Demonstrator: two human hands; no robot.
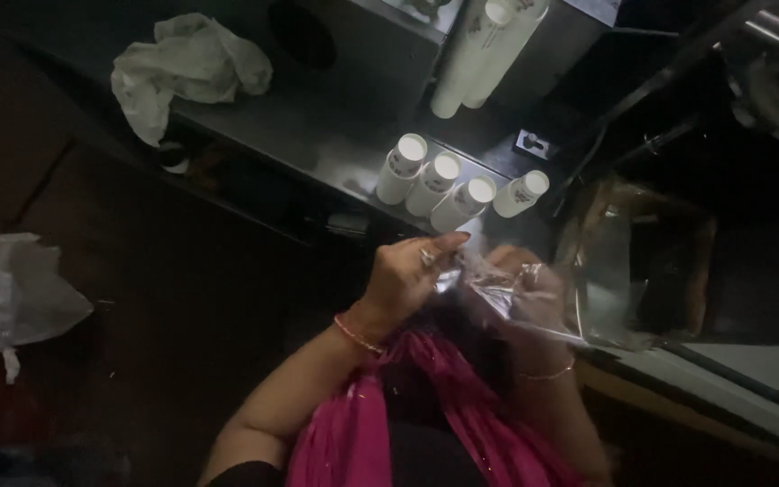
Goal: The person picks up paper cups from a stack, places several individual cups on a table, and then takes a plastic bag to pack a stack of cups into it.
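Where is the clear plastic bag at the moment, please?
In the head view the clear bag sits right of centre, held between the left hand and the right hand, just below the row of four white cups.

A dark, smooth-topped table [317, 135] ran across the upper part of the view, dimly lit. A crumpled white plastic bag [187, 68] lay at its left end, partly hanging over the front edge. Near the table's right end, four white paper cups [457, 189] stood in a close row along the edge, each touching or just beside the next. Behind them, a tall stack of white paper cups [480, 54] stood on the table. A small pale, square object [531, 144] lay just right of the row; its kind could not be told.
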